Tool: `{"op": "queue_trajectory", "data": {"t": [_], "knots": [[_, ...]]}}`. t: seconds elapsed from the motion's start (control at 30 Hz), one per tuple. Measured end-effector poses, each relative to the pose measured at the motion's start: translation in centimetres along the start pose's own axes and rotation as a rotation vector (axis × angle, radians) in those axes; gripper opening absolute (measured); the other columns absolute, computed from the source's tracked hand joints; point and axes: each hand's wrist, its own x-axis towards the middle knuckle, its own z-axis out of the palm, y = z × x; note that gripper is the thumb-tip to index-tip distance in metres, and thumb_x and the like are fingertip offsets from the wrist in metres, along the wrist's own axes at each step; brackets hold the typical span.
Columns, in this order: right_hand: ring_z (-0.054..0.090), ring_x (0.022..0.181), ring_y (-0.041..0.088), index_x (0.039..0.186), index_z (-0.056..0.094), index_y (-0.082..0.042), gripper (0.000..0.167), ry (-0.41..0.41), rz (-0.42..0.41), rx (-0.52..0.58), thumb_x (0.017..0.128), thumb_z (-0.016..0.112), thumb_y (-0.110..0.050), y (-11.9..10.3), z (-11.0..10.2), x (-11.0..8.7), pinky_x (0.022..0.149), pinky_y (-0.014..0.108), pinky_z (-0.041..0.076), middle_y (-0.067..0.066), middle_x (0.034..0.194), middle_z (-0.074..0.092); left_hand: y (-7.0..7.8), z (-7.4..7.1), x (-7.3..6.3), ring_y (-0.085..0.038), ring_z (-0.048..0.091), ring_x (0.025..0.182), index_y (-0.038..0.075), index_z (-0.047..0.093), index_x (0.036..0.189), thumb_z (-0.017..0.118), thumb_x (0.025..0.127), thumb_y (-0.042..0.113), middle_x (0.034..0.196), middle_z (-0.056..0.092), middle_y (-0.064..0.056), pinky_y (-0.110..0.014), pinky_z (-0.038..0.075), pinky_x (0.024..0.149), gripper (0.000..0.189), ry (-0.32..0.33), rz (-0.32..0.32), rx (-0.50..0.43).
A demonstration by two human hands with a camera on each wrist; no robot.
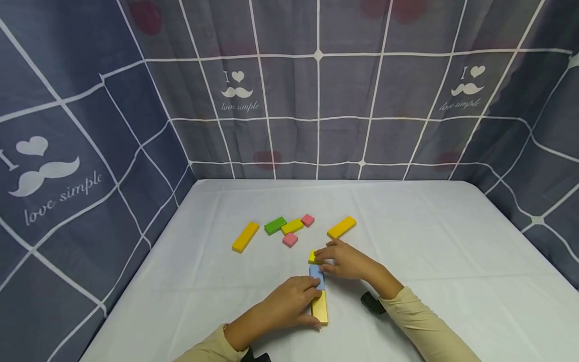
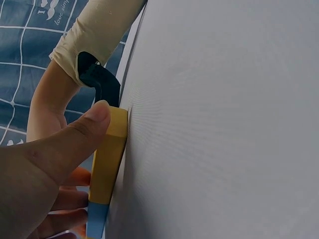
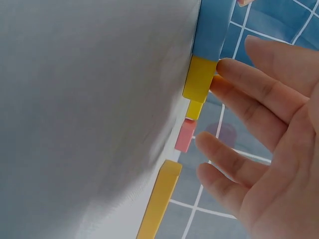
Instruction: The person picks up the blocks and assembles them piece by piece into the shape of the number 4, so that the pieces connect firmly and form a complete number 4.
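A row of flat wooden blocks runs away from me in the head view: a pale yellow block (image 1: pixel 319 309) nearest, a blue block (image 1: pixel 316 274) in the middle, a small bright yellow block (image 1: pixel 312 258) at the far end. My left hand (image 1: pixel 289 301) holds the near block, its thumb on the end (image 2: pixel 118 117) and its fingers along the side by the joint with the blue one. My right hand (image 1: pixel 348 260) touches the small yellow block (image 3: pixel 200 77) with two extended fingertips. Its thumb is clear of the blocks in the right wrist view.
Beyond the row lie a green block (image 1: pixel 275 225), a yellow block (image 1: pixel 292 226), two pink blocks (image 1: pixel 308 220) and an orange-yellow block (image 1: pixel 246 237) at left. Another orange-yellow block (image 1: pixel 342 228) lies past my right hand. Gridded curtains (image 1: pixel 289 90) border the white table (image 1: pixel 181 301).
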Motion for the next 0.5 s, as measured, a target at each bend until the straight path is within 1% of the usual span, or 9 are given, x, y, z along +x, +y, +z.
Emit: {"op": "queue_trajectory", "data": {"t": [0.17, 0.33, 0.5], "knots": [[0.047, 0.117, 0.038, 0.106, 0.069, -0.011, 0.024, -0.007, 0.015, 0.005, 0.087, 0.061, -0.023, 0.03, -0.06, 0.01, 0.1, 0.053, 0.034, 0.005, 0.118, 0.063, 0.0, -0.08, 0.05, -0.015, 0.055, 0.111, 0.014, 0.064, 0.107, 0.059, 0.074, 0.061, 0.12, 0.058, -0.004, -0.028, 0.044, 0.094, 0.058, 0.006, 0.003, 0.001], [0.046, 0.118, 0.038, 0.104, 0.07, -0.01, 0.023, -0.007, 0.007, 0.004, 0.087, 0.061, -0.022, -0.1, -0.27, 0.06, 0.102, 0.054, 0.031, 0.005, 0.117, 0.064, -0.08, 0.07, 0.07, -0.015, 0.055, 0.111, 0.013, 0.064, 0.108, 0.058, 0.075, 0.062, 0.12, 0.058, -0.004, -0.028, 0.044, 0.095, 0.059, 0.002, 0.001, 0.001], [0.046, 0.119, 0.037, 0.106, 0.069, -0.011, 0.024, -0.025, 0.018, 0.009, 0.088, 0.06, -0.023, -0.09, -0.26, -0.01, 0.101, 0.053, 0.033, 0.004, 0.119, 0.063, -0.07, 0.15, 0.02, -0.015, 0.055, 0.111, 0.013, 0.064, 0.108, 0.057, 0.075, 0.061, 0.121, 0.057, -0.005, -0.028, 0.044, 0.095, 0.059, -0.007, 0.001, -0.007]]}}
